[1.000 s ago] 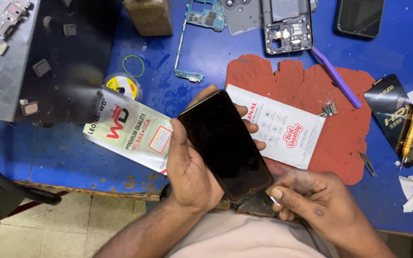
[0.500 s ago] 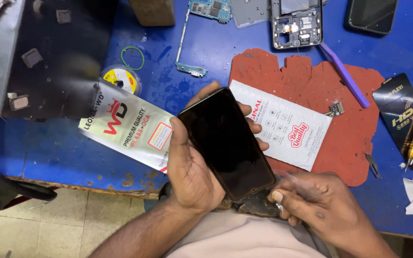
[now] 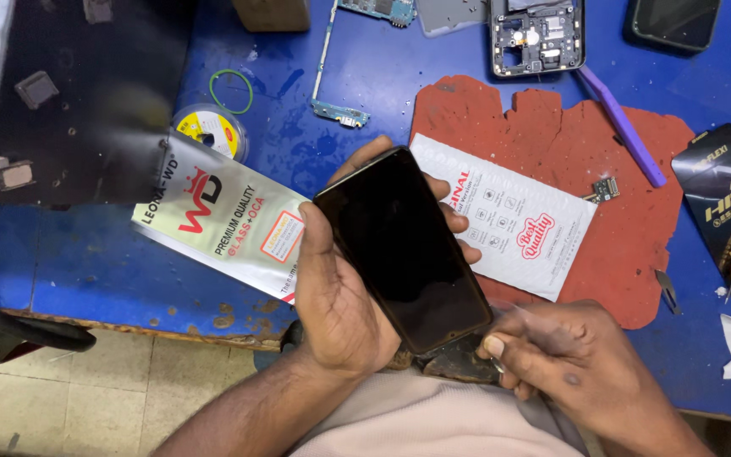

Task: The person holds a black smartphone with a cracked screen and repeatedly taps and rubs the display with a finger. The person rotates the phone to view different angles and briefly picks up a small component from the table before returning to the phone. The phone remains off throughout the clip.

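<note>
glossy black phone [image 3: 399,245], left hand [image 3: 340,296], red mat [image 3: 636,211]

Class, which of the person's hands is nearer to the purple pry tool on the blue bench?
Right. The right hand lies below the purple pry tool; the left hand, holding the black phone, is farther left.

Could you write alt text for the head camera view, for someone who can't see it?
The left hand grips a black phone over a blue workbench while the right hand pinches at its lower corner. Behind lie a white packet on a red mat and a purple pry tool.
</note>
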The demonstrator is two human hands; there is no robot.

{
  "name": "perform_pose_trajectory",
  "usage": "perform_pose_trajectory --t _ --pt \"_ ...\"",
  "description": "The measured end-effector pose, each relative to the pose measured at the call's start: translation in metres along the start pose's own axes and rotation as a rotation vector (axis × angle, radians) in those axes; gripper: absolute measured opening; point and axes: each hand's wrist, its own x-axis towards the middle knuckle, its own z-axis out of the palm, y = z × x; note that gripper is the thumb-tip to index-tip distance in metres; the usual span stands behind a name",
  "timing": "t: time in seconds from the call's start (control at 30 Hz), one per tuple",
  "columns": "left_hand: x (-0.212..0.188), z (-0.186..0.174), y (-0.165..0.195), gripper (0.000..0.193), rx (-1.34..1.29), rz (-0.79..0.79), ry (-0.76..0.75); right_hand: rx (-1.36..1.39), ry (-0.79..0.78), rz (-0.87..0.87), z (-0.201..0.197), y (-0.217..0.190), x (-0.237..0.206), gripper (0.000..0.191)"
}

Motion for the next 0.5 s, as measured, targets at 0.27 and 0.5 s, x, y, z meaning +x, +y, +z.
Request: perform_pose_trajectory --t 0.27,0.5 --pt "-0.017 -0.001 0.01 0.07 -0.008 -0.012 -0.01 0.024 -0.081 -0.062 0.007 0.025 -0.002 0.015" --pt "0.003 -0.001 -0.003 0.071 -0.009 -0.018 -0.012 -0.009 -0.122 -0.105 -0.018 0.02 0.011 0.013"
